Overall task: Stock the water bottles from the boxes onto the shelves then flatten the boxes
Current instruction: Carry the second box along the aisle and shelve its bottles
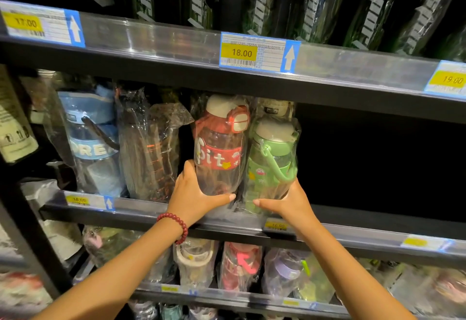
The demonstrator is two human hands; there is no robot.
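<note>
A dark shelving unit fills the view, its clear price rails carrying yellow tags, one reading 18.00. The top shelf holds a row of tall dark bottles in plastic sleeves. On the middle shelf, from left to right, stand a blue bottle, a dark bottle with orange markings, a red bottle and a green bottle, each wrapped in clear plastic; the space to the right of the green one is dark. The red and green bottles stand upright side by side, touching, at the shelf's front edge. The lower shelf carries more wrapped bottles in pink, cream and purple.

The left hand, with a red bead bracelet at the wrist, grasps the base of the red bottle, thumb across its front. The right hand curls round the base of the green bottle, thumb pointing inward along the bottom.
</note>
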